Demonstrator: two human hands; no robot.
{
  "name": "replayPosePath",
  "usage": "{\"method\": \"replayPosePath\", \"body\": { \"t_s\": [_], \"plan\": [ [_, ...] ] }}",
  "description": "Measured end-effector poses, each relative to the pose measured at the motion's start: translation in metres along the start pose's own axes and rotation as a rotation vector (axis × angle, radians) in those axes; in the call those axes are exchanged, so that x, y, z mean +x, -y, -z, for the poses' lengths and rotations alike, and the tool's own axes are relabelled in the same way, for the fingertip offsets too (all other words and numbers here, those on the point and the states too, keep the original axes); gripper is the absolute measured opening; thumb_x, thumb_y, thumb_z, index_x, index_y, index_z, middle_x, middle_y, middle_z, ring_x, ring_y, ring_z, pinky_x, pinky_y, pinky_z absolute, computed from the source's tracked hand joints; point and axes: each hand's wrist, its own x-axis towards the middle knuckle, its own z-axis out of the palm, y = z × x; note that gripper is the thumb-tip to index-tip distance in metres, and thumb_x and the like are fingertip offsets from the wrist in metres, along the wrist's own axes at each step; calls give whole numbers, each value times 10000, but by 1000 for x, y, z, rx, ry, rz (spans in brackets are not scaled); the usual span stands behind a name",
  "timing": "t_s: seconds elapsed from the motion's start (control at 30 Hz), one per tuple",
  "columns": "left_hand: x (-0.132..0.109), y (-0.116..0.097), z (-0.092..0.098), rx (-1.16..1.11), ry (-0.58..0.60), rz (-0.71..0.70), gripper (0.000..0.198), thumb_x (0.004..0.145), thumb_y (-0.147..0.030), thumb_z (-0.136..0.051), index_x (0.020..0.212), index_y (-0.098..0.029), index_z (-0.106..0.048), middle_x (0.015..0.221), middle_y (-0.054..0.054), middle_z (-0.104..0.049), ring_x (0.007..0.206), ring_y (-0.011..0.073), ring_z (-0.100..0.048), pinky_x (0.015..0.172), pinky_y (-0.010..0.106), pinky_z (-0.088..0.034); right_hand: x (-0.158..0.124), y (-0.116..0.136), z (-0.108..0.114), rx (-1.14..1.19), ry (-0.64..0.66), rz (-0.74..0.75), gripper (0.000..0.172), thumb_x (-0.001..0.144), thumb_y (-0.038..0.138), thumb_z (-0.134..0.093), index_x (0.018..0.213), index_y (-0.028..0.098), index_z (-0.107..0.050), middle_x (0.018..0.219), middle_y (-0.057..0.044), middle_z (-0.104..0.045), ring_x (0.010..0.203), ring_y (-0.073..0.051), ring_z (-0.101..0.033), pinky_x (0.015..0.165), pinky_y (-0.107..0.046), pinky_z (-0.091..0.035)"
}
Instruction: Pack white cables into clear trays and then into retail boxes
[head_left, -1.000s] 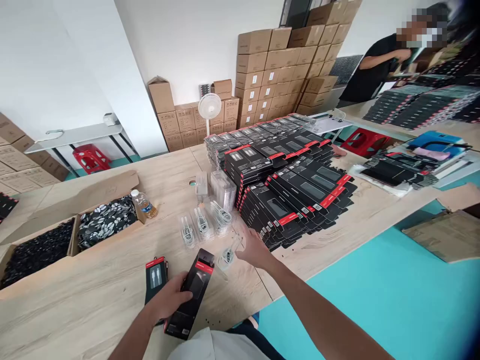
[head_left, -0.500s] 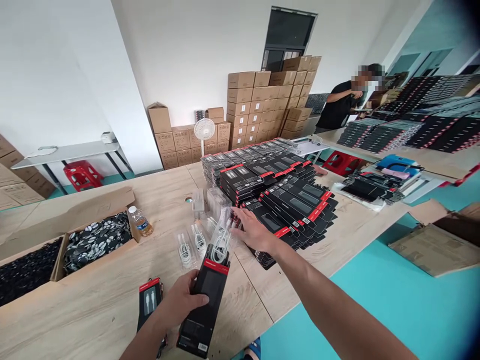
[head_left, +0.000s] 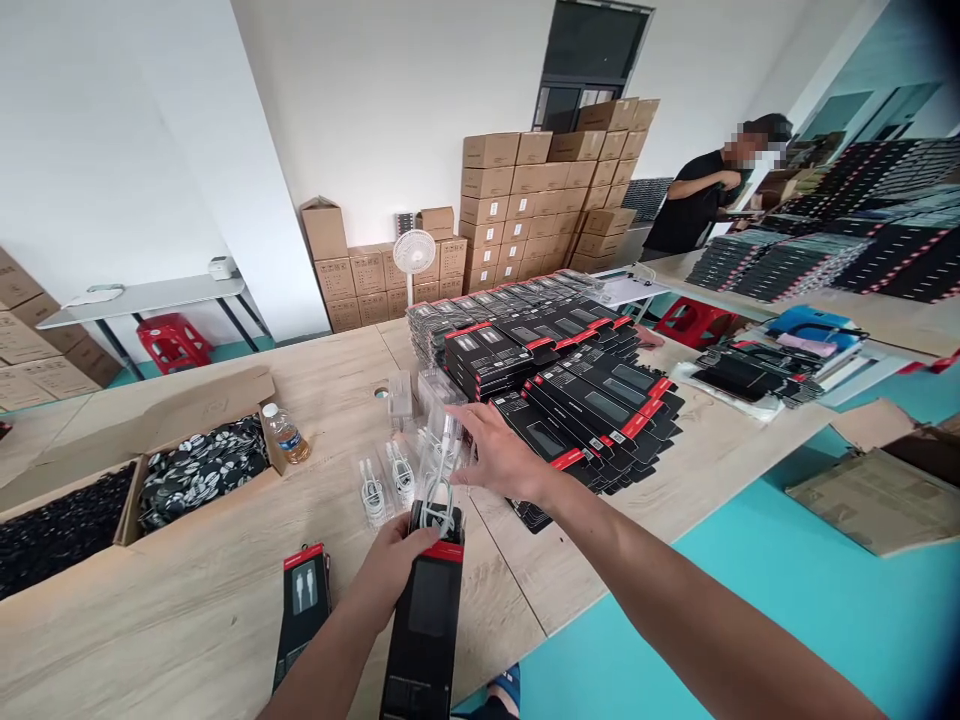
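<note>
My left hand grips a black retail box with a red band near the table's front edge. A clear plastic tray holding a coiled white cable stands in the box's top end, and its lower part is hidden. My right hand is spread, with its fingertips at the tray's upper end. Left of it, more clear trays with coiled white cables lie on the wooden table. A second black box lies beside my left forearm.
Stacked black boxes rise beyond my right hand. An open carton of bagged black cables and a water bottle stand to the left. A co-worker stands at the far right table, before stacked cartons.
The clear tray has gone from the table into the top of the black box. My left hand has brought the box more upright, and my right hand has moved up to the tray.
</note>
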Motion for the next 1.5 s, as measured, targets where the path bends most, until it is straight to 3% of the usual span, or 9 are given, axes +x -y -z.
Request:
{"method": "replayPosePath", "body": {
  "t_s": [0.2, 0.37, 0.53, 0.67, 0.77, 0.9, 1.07, 1.17, 1.5],
  "plan": [
    [3, 4, -1, 48, -19, -59, 319, 684, -368, -750, 894, -139, -678, 731, 33, -705, 617, 155, -619, 596, 251, -458, 15, 0, -3, 30, -3, 89, 647, 745, 269, -730, 1342, 203, -490, 1271, -114, -541, 1211, -286, -451, 1032, -445, -380],
    [-14, 7, 15, -25, 125, -61, 424, 723, -317, -717, 1116, -187, -625, 950, 42, -714, 818, 187, -641, 767, 296, -479, 4, 1, -40, 166, 78, 78, 235, 893, 195, -510, 1059, 188, -676, 1045, -91, -673, 1024, -235, -586, 949, -417, -442],
    [-33, 8, 39, 113, 109, -105, 522, 736, -183, -611, 1252, -219, -542, 1125, 36, -669, 1015, 208, -591, 887, 315, -439, -34, 20, -80, 332, 205, 35, 241, 918, 276, -492, 874, 243, -727, 1288, -72, -567, 1249, -263, -457, 1067, -483, -339],
    [-40, 14, 55, 140, 66, -175, 755, 799, -259, -628, 1443, -300, -237, 1246, 67, -593, 1029, 205, -595, 883, 353, -458, -55, 29, -101, 514, 207, -99, 216, 907, 327, -515, 1000, 288, -705, 1465, -36, -403, 1389, -267, -285, 1120, -497, -269],
    [-41, 16, 63, 183, 102, -253, 748, 826, -316, -627, 1446, -342, -209, 1279, 73, -567, 974, 195, -610, 845, 356, -479, -64, 31, -119, 720, 110, -228, 346, 870, 380, -568, 1206, 301, -598, 1452, -67, -399, 1271, -253, -447, 1003, -439, -426],
    [-36, 17, 72, 283, 98, -277, 504, 823, -359, -628, 1298, -283, -478, 1213, 62, -613, 960, 204, -605, 835, 349, -481, -72, 37, -138, 937, 30, -367, 394, 860, 442, -573, 1205, 251, -575, 1164, -76, -615, 921, -207, -629, 845, -393, -515],
    [-25, 19, 74, 414, -136, -429, 272, 841, -416, -566, 982, -219, -690, 1181, 75, -633, 1089, 246, -570, 899, 357, -452, -73, 44, -135, 771, -88, -234, 238, 875, 392, -559, 938, 220, -711, 1231, -88, -576, 1172, -235, -534, 1013, -387, -432],
    [-24, 17, 70, 396, -201, -490, 148, 788, -349, -634, 827, -208, -655, 1064, 71, -671, 1017, 231, -601, 894, 344, -444, -71, 46, -126, 734, -78, -185, 137, 844, 329, -593, 875, 218, -667, 1063, -64, -630, 1014, -207, -599, 939, -379, -485],
    [-30, -35, 62, 387, 97, -197, 155, 665, -177, -676, 821, -174, -669, 854, 52, -699, 819, 192, -629, 810, 323, -457, -50, 43, -88, 963, 329, -463, 222, 612, 226, -759, 799, 166, -655, 732, -2, -679, 709, -154, -617, 678, -290, -479]
  ]
}}
